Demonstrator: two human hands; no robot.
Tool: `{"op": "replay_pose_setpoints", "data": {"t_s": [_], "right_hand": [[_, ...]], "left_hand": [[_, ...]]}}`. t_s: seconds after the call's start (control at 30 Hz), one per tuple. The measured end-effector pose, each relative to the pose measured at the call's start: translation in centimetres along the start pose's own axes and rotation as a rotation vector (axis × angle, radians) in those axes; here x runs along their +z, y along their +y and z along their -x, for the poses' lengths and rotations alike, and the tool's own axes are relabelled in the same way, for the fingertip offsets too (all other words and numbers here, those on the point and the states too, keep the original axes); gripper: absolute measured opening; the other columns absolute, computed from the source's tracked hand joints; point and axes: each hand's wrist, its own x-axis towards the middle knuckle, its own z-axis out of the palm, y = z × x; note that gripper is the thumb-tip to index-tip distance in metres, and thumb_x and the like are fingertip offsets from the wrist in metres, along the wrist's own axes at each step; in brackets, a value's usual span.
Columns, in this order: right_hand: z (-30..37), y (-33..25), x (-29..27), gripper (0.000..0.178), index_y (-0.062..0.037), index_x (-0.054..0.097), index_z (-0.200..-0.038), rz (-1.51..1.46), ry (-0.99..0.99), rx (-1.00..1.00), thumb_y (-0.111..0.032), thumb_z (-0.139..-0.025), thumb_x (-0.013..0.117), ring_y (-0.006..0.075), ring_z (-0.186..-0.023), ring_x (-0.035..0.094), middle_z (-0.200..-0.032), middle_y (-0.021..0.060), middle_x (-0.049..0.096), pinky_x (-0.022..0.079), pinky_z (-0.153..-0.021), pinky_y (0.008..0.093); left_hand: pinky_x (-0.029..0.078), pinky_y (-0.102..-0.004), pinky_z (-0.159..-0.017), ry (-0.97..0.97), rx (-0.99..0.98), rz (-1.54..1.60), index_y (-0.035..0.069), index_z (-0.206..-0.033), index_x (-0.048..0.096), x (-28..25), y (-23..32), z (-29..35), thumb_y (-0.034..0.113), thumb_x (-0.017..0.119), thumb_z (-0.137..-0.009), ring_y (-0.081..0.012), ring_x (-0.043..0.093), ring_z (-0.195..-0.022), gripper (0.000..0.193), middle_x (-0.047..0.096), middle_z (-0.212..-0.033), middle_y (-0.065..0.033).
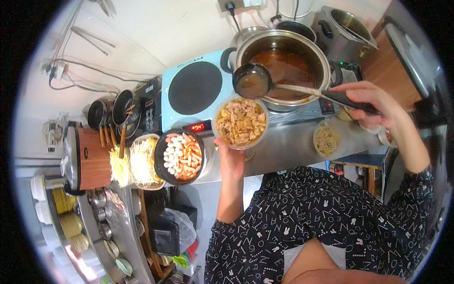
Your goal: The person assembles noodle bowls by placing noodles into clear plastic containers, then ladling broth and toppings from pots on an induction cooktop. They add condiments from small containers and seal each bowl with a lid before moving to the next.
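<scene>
Holding a round clear tub (pixel 240 121) of noodles and pale meat strips, the left hand (pixel 229 158) grips it from beneath at the near rim, fingers curled under the base and thumb up the side. The tub sits above the steel counter (pixel 288 146), its far rim just under the ladle bowl.

Left of that grip, close by, stands a black bowl (pixel 179 157) of white balls and orange sticks. Further left lie a tray of shredded white vegetable (pixel 143 162) and a heap of yellow strips (pixel 120 166); beyond them, a wood-sided appliance (pixel 87 158). Behind these stand two small dark pots (pixel 113 110) with utensils in them.

Directly beyond the tub is a light blue hotplate (pixel 194 87) with a dark round burner and a red digital display.

The ladle (pixel 253 80), dark and holding brown broth, hangs over the far edge of the tub. Its long handle runs right to the right hand (pixel 371 99), which is closed around the dark grip end, fingers wrapped over the top.

Behind the ladle, a large steel pot (pixel 283 66) of red-brown broth rests on a second burner. Below the right hand, on the counter, sits a small tub of plain noodles (pixel 326 138). Further back on the right stands a steel cooker (pixel 347 28).
</scene>
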Motion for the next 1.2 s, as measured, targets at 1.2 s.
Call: {"op": "replay_pose_setpoints", "data": {"t_s": [1.2], "right_hand": [[-3.5, 2.9, -3.6, 0.036, -0.0051, 0.057, -0.125, 0.555, 0.247, -0.391, -0.023, -0.094, 0.054, 0.0117, -0.043, 0.048, -0.066, 0.005, 0.058, 0.039, -0.042, 0.0242]], "left_hand": [[0.031, -0.0421, -0.11, -0.066, 0.048, -0.006, 0.01, -0.145, 0.028, 0.5, -0.3, 0.8, 0.068, 0.055, -0.078, -0.0244, 0.036, -0.134, 0.093, 0.036, -0.147, -0.0069]]}}
